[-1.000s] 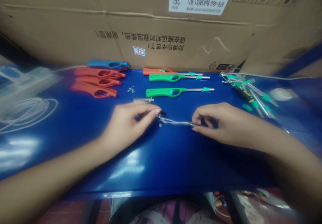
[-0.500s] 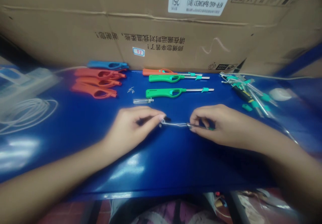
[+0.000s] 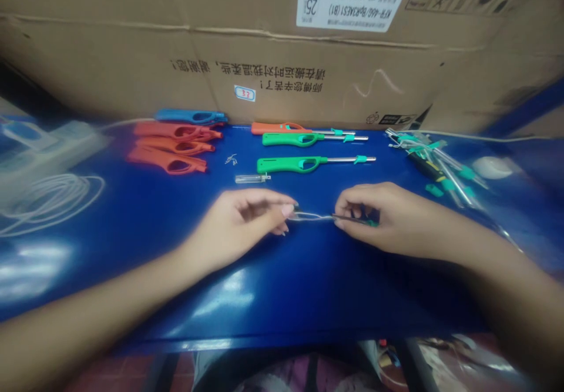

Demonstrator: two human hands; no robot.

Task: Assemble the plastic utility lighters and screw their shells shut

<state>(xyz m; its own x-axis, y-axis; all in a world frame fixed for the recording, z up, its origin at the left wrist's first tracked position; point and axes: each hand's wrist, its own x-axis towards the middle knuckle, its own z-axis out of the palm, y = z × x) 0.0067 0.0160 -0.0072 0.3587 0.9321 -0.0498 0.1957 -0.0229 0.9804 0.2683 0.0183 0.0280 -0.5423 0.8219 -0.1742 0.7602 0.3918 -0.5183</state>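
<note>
My left hand (image 3: 247, 218) pinches one end of a thin clear tube with wire (image 3: 311, 216) just above the blue table (image 3: 282, 286). At the other end my right hand (image 3: 383, 213) pinches a slim metal rod with a green tip (image 3: 361, 221). The two hands are close together at the table's middle. Behind them lies a green long-nosed lighter (image 3: 308, 163), and a small clear tube piece (image 3: 251, 178) rests to its left.
Orange handle shells (image 3: 170, 145) and a blue one (image 3: 189, 116) lie at the back left. Another green lighter (image 3: 308, 139) and an orange one (image 3: 286, 127) sit behind. A pile of rods (image 3: 436, 163) is at right, coiled white tubing (image 3: 44, 198) at left, a cardboard box (image 3: 282, 45) behind.
My left hand has slid to the right toward my right hand, so the stretch of tube between them is shorter. The view shifted slightly.
</note>
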